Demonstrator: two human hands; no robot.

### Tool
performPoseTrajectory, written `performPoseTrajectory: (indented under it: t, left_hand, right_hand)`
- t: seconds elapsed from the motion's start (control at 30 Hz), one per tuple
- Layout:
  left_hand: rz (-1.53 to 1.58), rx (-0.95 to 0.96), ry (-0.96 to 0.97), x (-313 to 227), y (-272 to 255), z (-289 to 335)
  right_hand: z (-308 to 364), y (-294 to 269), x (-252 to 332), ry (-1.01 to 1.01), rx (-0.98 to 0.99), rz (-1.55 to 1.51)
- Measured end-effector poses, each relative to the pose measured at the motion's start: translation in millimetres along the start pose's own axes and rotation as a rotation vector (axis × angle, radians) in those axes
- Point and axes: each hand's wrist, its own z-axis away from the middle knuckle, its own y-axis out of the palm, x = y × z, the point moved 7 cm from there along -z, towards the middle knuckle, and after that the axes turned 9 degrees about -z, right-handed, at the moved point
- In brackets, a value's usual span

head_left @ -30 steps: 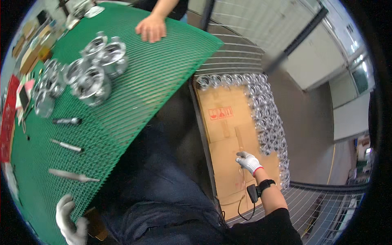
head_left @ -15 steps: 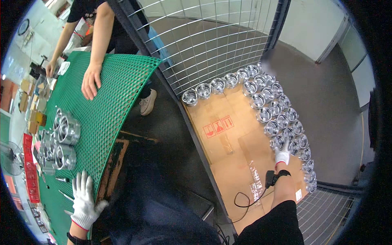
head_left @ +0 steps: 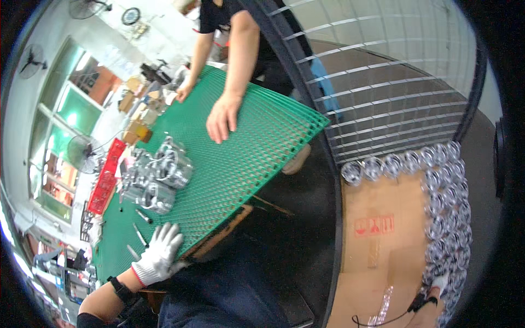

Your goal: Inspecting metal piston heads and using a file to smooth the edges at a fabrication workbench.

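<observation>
Resting palm down on the near edge of the green mesh-patterned tabletop (head_left: 219, 175), the left hand (head_left: 160, 254), in a white knitted glove, has its fingers stretched out and slightly apart, with the thumb pointing toward that edge. Beyond it, around the middle of the tabletop, stands a tight cluster of shiny round metal parts (head_left: 158, 195), several touching. Between this cluster and the left hand lie a dark slim tool (head_left: 144, 216), a thin rod-like tool (head_left: 140, 235) and a pale pointed tool (head_left: 133, 252), spaced roughly side by side. A long red strip (head_left: 106, 177) runs near the tabletop's left side. Well apart to the right, the right hand (head_left: 439, 281), also gloved in white, reaches to the right edge of the cardboard sheet (head_left: 355, 273), among the rows of metal parts (head_left: 437, 227); it is small and partly hidden, so I cannot tell whether its fingers are wide, narrow or around a part. A single line of these parts follows the sheet's far edge, beside the wire mesh panel (head_left: 394, 93); several rows fill the right edge. A co-worker's hand (head_left: 223, 117) lies flat near the tabletop's far edge.
</observation>
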Motion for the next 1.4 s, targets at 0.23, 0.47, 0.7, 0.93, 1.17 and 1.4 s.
performPoseTrajectory:
  t: [0.23,0.47,0.7,0.93,1.17,1.4]
  left_hand:
    - [0.025,0.048,-0.087,5,-4,1]
    - [0.047,-0.043,0.023,8,-6,7]
    - [0.118,-0.178,0.05,15,-4,20]
    - [0.195,-0.325,0.049,24,6,30]
    - [0.251,-0.411,0.068,31,11,36]
    - [0.256,-0.414,0.042,34,16,33]
  right_hand:
    - [78,10,20,-0.123,-0.024,0.103]
    - [267,11,122,-0.355,0.349,0.067]
    - [456,-55,307,-0.987,0.463,0.04]
    - [612,-117,531,-1.471,0.353,0.105]
    - [680,-35,672,-1.596,0.352,0.437]
    - [685,21,720,-1.637,0.365,0.534]
